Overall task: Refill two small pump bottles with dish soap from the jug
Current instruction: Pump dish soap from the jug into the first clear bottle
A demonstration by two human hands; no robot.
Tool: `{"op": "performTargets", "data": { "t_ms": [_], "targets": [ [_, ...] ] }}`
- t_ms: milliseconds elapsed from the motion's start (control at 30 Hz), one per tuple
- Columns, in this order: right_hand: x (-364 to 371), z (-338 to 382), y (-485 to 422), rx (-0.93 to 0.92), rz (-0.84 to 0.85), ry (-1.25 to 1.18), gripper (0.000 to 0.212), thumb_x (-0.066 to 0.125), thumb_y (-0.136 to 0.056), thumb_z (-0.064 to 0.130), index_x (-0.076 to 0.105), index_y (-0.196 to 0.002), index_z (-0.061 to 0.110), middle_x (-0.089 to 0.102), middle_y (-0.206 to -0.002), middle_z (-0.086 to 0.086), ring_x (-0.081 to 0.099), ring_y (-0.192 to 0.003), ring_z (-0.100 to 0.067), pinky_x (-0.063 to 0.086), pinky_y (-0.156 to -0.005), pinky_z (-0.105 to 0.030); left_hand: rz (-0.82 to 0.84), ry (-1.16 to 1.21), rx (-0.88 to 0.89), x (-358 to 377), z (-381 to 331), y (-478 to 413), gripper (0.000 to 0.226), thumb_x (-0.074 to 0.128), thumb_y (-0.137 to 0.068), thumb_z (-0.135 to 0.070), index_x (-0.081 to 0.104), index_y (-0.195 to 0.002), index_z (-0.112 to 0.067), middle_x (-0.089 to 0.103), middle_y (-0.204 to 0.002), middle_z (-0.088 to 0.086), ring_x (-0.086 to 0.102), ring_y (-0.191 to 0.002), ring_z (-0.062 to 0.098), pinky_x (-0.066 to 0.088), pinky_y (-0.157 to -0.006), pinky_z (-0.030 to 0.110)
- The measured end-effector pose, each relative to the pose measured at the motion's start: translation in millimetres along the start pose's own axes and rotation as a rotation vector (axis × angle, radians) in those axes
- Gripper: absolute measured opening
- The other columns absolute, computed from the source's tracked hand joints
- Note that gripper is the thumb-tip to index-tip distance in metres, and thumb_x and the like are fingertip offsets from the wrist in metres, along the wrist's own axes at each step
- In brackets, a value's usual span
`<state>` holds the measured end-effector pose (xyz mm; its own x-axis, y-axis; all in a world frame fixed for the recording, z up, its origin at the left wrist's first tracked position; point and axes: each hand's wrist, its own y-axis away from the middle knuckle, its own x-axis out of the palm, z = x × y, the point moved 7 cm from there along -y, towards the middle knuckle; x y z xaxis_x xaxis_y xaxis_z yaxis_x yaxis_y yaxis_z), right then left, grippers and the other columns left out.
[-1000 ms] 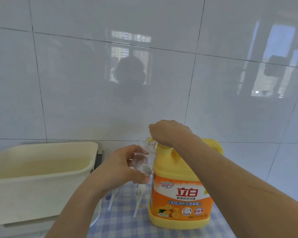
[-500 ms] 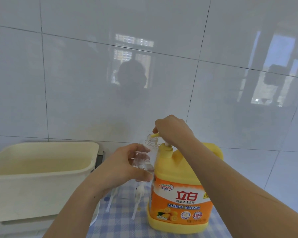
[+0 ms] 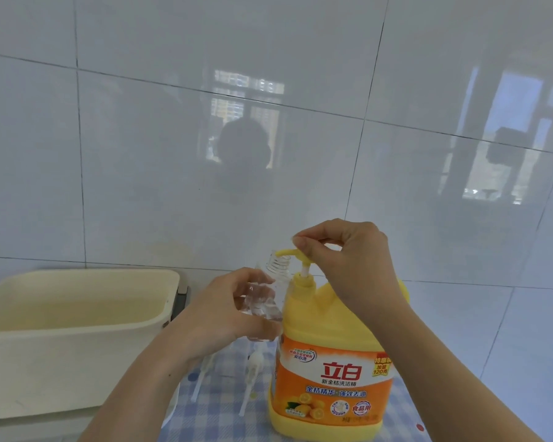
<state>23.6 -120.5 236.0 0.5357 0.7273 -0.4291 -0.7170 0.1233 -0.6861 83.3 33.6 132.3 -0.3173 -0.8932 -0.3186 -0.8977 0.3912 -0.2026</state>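
Observation:
A big yellow dish soap jug (image 3: 329, 371) with an orange label stands on the checked cloth. Its yellow pump head (image 3: 292, 253) is up on its white stem. My right hand (image 3: 348, 250) rests on the pump head with curled fingers. My left hand (image 3: 227, 307) grips a small clear bottle (image 3: 268, 298), tilted so its threaded open neck sits right under the pump spout. Two white pump tops with dip tubes (image 3: 253, 374) lie on the cloth below my left hand.
A cream plastic tub (image 3: 77, 314) stands at the left, close to my left forearm. A blue and white checked cloth (image 3: 224, 419) covers the counter. A glossy white tiled wall (image 3: 268, 138) rises right behind everything.
The pump head has risen from pressed down to fully up, and my right hand has lifted with it. The clear bottle stays at the spout.

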Motion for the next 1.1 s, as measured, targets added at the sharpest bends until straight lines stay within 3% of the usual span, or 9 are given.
{"op": "performTargets", "data": {
  "t_ms": [133, 233, 333, 433, 567, 800, 1100],
  "targets": [
    [1, 3, 5, -0.051, -0.029, 0.053, 0.007, 0.072, -0.084, 0.022, 0.076, -0.079, 0.024, 0.066, -0.074, 0.020, 0.061, -0.080, 0.004, 0.040, -0.070, -0.002, -0.002, 0.010, -0.001, -1, 1, 0, 0.069, 0.090, -0.054, -0.017, 0.063, -0.115, -0.033, 0.072, -0.110, -0.010, 0.068, -0.103, 0.012, 0.060, -0.084, 0.041],
    [3, 5, 7, -0.108, -0.066, 0.095, 0.007, 0.073, -0.084, 0.020, 0.076, -0.078, 0.020, 0.069, -0.076, 0.013, 0.063, -0.081, -0.006, 0.047, -0.079, -0.021, -0.001, 0.006, -0.003, -1, 0, 1, 0.068, 0.089, -0.054, -0.015, 0.064, -0.115, -0.032, 0.072, -0.110, -0.008, 0.068, -0.103, 0.014, 0.060, -0.083, 0.041],
    [4, 6, 11, -0.178, -0.129, 0.136, 0.007, 0.073, -0.083, 0.017, 0.075, -0.076, 0.015, 0.069, -0.075, 0.006, 0.062, -0.077, -0.012, 0.049, -0.076, -0.033, 0.008, -0.006, -0.008, 1, -1, 1, 0.067, 0.089, -0.056, -0.012, 0.064, -0.115, -0.032, 0.072, -0.110, -0.008, 0.067, -0.105, 0.014, 0.060, -0.084, 0.041],
    [9, 4, 17, -0.237, -0.176, 0.184, 0.009, 0.071, -0.082, 0.016, 0.074, -0.074, 0.014, 0.068, -0.072, 0.005, 0.061, -0.074, -0.015, 0.047, -0.068, -0.028, 0.009, -0.025, -0.020, 1, 2, 1, 0.063, 0.089, -0.058, -0.008, 0.065, -0.112, -0.031, 0.073, -0.107, -0.009, 0.067, -0.102, 0.014, 0.061, -0.081, 0.038],
    [15, 3, 24, -0.267, -0.235, 0.219, 0.014, 0.064, -0.080, 0.020, 0.072, -0.071, 0.014, 0.065, -0.067, 0.006, 0.057, -0.069, -0.013, 0.037, -0.066, -0.011, 0.008, -0.064, -0.032, 1, 4, 1, 0.063, 0.090, -0.057, -0.009, 0.065, -0.110, -0.030, 0.073, -0.105, -0.009, 0.067, -0.100, 0.013, 0.058, -0.081, 0.030],
    [19, 0, 34, -0.313, -0.264, 0.239, 0.012, 0.065, -0.080, 0.016, 0.071, -0.071, 0.011, 0.063, -0.066, 0.005, 0.054, -0.067, -0.015, 0.044, -0.055, -0.024, 0.019, -0.106, -0.046, 2, 6, 2, 0.058, 0.088, -0.057, -0.005, 0.067, -0.105, -0.029, 0.074, -0.102, -0.007, 0.068, -0.097, 0.015, 0.059, -0.086, 0.036],
    [19, 1, 35, -0.310, -0.284, 0.223, 0.011, 0.066, -0.079, 0.014, 0.071, -0.070, 0.011, 0.062, -0.066, 0.005, 0.054, -0.067, -0.014, 0.041, -0.056, -0.020, 0.005, -0.112, -0.053, 1, 5, 1, 0.060, 0.088, -0.057, -0.006, 0.066, -0.107, -0.031, 0.071, -0.108, -0.009, 0.066, -0.101, 0.013, 0.057, -0.089, 0.039]
  ]
}}
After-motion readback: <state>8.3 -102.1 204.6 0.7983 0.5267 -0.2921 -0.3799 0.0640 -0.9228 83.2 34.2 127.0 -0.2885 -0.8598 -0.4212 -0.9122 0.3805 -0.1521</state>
